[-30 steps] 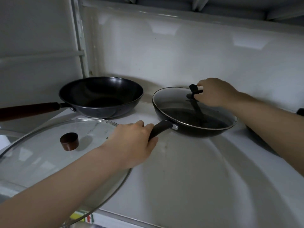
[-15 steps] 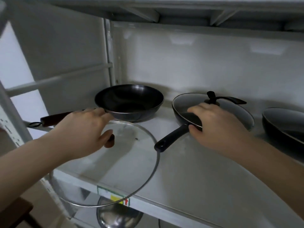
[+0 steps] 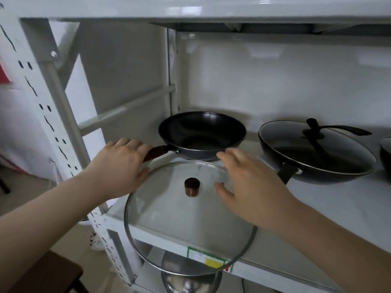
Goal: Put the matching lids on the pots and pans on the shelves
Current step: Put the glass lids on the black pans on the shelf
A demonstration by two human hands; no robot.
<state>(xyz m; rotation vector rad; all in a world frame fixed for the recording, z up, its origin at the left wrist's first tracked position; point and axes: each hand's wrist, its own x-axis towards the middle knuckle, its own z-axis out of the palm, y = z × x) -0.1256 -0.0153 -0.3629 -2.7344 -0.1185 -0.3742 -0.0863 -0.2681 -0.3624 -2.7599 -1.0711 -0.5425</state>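
My left hand [image 3: 121, 163] grips the wooden handle [image 3: 156, 152] of the uncovered wok [image 3: 202, 135]; my right hand [image 3: 248, 187] hovers open, fingers spread, over the glass lid [image 3: 190, 220]. The lid lies on the shelf [image 3: 317, 210], overhanging its front edge, just before the wok; a second pan [image 3: 317, 153], to the right, is already lidded.

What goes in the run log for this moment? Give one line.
left hand: on wok handle | right hand: open, over glass lid | wok: uncovered | lidded pan: done
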